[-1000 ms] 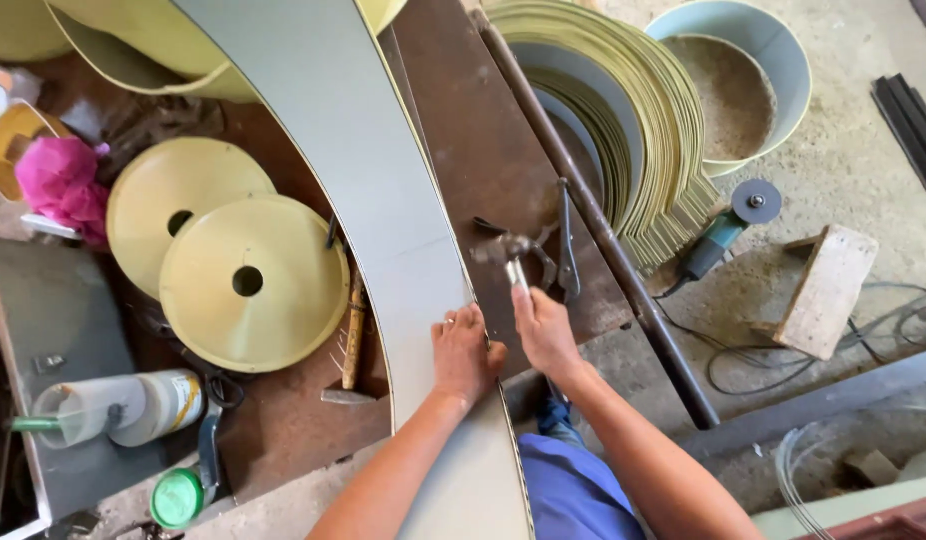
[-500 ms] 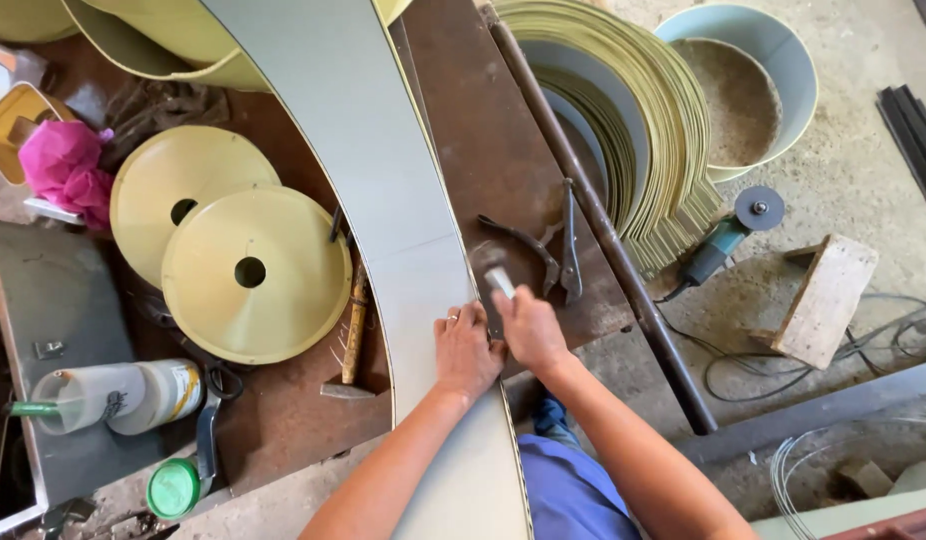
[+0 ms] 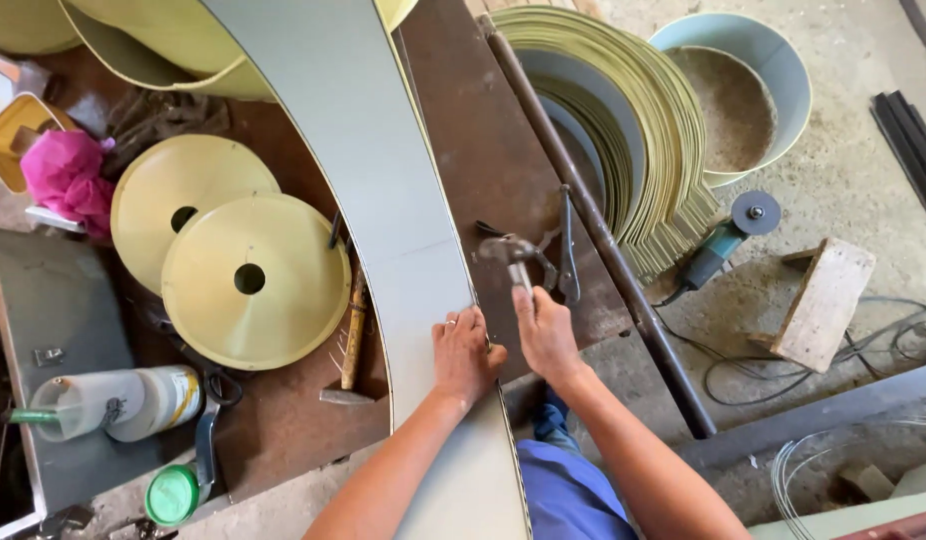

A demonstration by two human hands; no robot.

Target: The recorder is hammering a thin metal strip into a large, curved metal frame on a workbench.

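Note:
A long curved strip of grey sheet metal (image 3: 363, 180) lies across a rusty brown workbench (image 3: 483, 150) and runs toward me. My left hand (image 3: 465, 352) presses flat on the strip near its right edge, a ring on one finger. My right hand (image 3: 545, 335) grips the handle of a small hammer (image 3: 513, 255), whose head hangs just above the strip's right edge, beside the left hand's fingertips.
Two yellow discs with centre holes (image 3: 248, 280) lie left of the strip. A second hammer (image 3: 351, 345), a white bottle (image 3: 123, 400), a pink cloth (image 3: 63, 170), metal snips (image 3: 565, 245), a steel bar (image 3: 593, 230), stacked curved sheets (image 3: 633, 130), an angle grinder (image 3: 728, 235), a round tub (image 3: 738, 90).
The hammer head has swung left and down toward the strip's edge. My right hand shifted slightly left with it; the left hand stayed pressed on the strip.

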